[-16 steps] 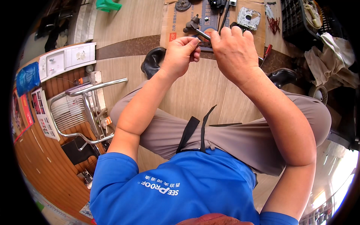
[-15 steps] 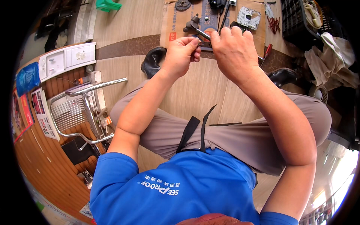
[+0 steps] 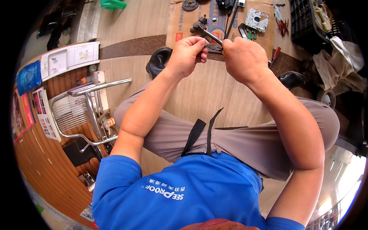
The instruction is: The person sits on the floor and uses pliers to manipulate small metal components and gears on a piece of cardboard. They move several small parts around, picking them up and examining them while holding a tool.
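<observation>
In front of me, my left hand (image 3: 188,55) has thumb and forefinger pinched on a small dark piece that I cannot make out. My right hand (image 3: 245,59) is wrapped in a fist round a pair of pliers (image 3: 214,47). Their dark jaws point left toward the left fingertips, and the handles are mostly hidden in my palm. Just beyond both hands a hammer (image 3: 199,25) lies on a flattened cardboard sheet (image 3: 184,21), its shaft slanting toward the right hand.
On the cardboard lie a metal drive-like plate (image 3: 257,20), a green circuit board (image 3: 252,35) and a round dark disc (image 3: 190,4). A red-handled screwdriver (image 3: 275,53) and a black crate (image 3: 310,23) are at right. A chrome-framed chair (image 3: 73,115) stands left.
My right hand has turned and drawn slightly right and nearer me, so more of the pliers' jaws and the circuit board show. The left hand keeps its pinch almost in place.
</observation>
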The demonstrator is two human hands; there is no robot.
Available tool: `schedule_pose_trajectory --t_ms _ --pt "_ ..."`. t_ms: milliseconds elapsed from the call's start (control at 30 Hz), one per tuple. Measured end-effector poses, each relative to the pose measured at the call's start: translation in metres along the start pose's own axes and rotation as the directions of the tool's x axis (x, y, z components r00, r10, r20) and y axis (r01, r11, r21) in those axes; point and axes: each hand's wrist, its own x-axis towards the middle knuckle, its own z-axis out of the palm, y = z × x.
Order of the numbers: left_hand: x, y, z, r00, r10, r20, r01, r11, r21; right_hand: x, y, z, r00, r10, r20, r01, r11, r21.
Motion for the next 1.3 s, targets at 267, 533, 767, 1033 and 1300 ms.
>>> schedule_pose_trajectory --t_ms 267,533,767,1033,1300 --pt "0.002 0.003 -0.005 0.998 0.021 0.062 -0.015 0.995 -0.095 0.002 -0.001 -0.002 0.989 0.050 0.137 -0.076 0.979 0.188" --pt "0.004 0.006 -0.007 0.995 -0.046 0.089 0.052 0.996 -0.074 -0.001 0.001 0.011 0.983 -0.048 -0.179 0.028 0.993 -0.113" --pt "0.002 0.008 -0.001 0.999 -0.009 0.046 0.010 1.000 -0.023 -0.002 0.000 0.011 0.953 -0.046 -0.301 -0.004 0.986 -0.164" --pt "0.001 0.006 0.002 1.000 -0.010 0.024 0.009 1.000 0.025 0.000 0.003 0.011 0.931 -0.147 -0.335 0.070 0.971 -0.229" --pt "-0.001 -0.002 0.004 0.997 -0.076 0.006 0.075 0.996 0.046 0.000 0.005 0.012 0.975 -0.133 -0.178 0.102 0.980 -0.173"
